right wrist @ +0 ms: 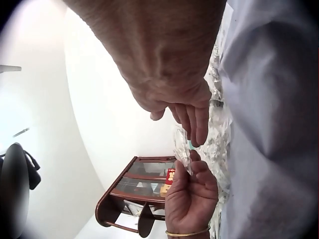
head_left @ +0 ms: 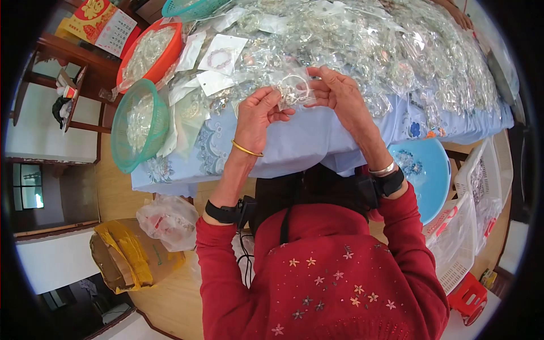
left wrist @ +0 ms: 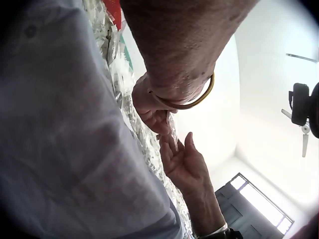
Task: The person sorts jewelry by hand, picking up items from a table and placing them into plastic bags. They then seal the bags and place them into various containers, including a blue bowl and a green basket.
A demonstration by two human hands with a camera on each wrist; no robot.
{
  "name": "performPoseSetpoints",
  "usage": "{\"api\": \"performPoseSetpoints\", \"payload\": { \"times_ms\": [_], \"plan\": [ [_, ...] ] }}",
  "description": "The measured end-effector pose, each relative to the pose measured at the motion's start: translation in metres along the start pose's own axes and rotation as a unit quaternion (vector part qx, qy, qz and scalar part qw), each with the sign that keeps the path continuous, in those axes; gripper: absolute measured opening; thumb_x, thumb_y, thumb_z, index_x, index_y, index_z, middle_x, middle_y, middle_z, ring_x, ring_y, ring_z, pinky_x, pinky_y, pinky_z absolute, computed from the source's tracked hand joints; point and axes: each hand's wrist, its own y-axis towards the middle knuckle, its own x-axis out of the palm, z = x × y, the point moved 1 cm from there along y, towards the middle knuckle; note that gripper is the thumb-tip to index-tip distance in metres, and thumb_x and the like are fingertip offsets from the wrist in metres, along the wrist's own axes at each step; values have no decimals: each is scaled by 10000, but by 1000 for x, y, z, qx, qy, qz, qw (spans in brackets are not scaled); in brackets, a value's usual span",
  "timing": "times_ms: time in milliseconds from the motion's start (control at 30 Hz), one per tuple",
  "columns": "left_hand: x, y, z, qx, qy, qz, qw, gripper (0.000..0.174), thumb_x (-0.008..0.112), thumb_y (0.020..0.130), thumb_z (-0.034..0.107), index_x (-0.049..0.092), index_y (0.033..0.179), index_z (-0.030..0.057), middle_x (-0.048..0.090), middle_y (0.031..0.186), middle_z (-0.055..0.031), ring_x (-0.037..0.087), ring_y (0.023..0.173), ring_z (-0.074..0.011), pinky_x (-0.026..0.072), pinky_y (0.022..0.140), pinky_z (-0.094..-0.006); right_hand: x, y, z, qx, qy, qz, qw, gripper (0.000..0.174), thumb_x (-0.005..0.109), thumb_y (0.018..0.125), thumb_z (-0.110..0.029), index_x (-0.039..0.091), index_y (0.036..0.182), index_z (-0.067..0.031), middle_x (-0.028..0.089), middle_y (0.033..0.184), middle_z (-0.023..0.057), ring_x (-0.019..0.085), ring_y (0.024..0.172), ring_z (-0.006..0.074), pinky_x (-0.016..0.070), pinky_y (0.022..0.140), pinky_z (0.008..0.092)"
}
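At left, a green basket (head_left: 161, 122) and a red basin (head_left: 174, 51) hold clear packets (head_left: 150, 54); the left hand (head_left: 256, 118) pinches a clear bag (head_left: 293, 92) over the blue tablecloth (head_left: 294, 139), the right hand (head_left: 343, 97) touching its edge with straightened fingers. The floor (head_left: 161, 306) is wooden; at right, a blue tub (head_left: 433, 195) holds pieces (head_left: 411, 165) too small to identify.

Gold 福 (head_left: 93, 9) on red-topped calendar (head_left: 103, 24), date grid (head_left: 116, 37) illegible

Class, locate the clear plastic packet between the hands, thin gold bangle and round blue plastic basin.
Clear plastic packet (head_left: 293, 94), head view: its middle.
Thin gold bangle (head_left: 247, 151), head view: visible band.
Round blue plastic basin (head_left: 435, 190), head view: bare inside.
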Motion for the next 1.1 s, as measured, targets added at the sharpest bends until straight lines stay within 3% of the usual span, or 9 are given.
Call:
{"api": "performPoseSetpoints", "payload": {
  "times_ms": [200, 300, 433, 600, 733, 800, 933, 1100],
  "plan": [
    [-1, 1, -2, -7, 19, -13, 1000, 229, 573, 874, 179, 584, 1000, -12, 601, 770, -46, 635, 659, -180, 494, 583, -243, 6, 1, -3, 18, -62, 5, 998, 330, 530, 904, -231, 571, 1115, 20, 650, 921, 98, 636, 786, 154, 522, 666, 267],
    [3, 2, -2, -12, -18, 3, 1000, 245, 576, 874, 192, 586, 1013, -8, 602, 780, -41, 634, 686, -172, 497, 590, -253, 2, 5, 1, 7, -172, 9, 985, 277, 578, 869, -200, 626, 1032, 19, 660, 853, 70, 629, 755, 127, 491, 629, 239],
    [9, 8, -3, 23, -64, 56, 996, 227, 579, 860, 154, 586, 1024, -4, 618, 824, -52, 630, 745, -158, 519, 626, -264, 5, 5, 0, 8, -141, 50, 989, 227, 610, 838, -165, 655, 960, 21, 658, 799, 55, 617, 722, 110, 465, 601, 223],
    [5, 7, 4, -13, -8, -42, 999, 241, 548, 864, 87, 537, 1094, 15, 636, 923, -89, 629, 841, -177, 542, 699, -314, 13, 8, 0, -55, -307, 10, 950, 220, 608, 837, -141, 643, 979, 24, 654, 793, 61, 609, 703, 107, 471, 614, 227],
    [-15, 1, 7, -15, -17, 52, 998, 262, 557, 837, 41, 528, 1095, 7, 635, 930, -104, 629, 850, -183, 547, 711, -334, 7, -8, 4, -146, -312, 87, 935, 209, 587, 847, -130, 636, 973, 30, 649, 774, 65, 602, 687, 107, 477, 633, 226],
    [-39, -6, 16, 10, -32, 93, 995, 247, 579, 809, 21, 557, 1053, -14, 640, 914, -105, 629, 816, -166, 544, 698, -303, -8, -18, 4, -80, -258, 84, 959, 214, 575, 856, -128, 632, 980, 37, 650, 778, 70, 606, 690, 112, 483, 651, 225],
    [-67, -26, 24, 38, -35, 133, 990, 234, 588, 794, 3, 568, 1025, -29, 644, 896, -115, 629, 800, -159, 537, 699, -278, -27, -37, 7, -48, -237, 86, 967, 203, 576, 854, -105, 628, 979, 47, 650, 794, 72, 606, 701, 103, 488, 658, 224],
    [-85, -48, 26, 37, -30, 183, 982, 234, 588, 796, 0, 560, 1026, -35, 646, 892, -125, 626, 800, -164, 521, 712, -268, -19, -43, 4, -46, -326, 96, 939, 178, 601, 822, -71, 642, 974, 13, 659, 793, 77, 630, 695, 158, 500, 665, 253]
  ]
}}
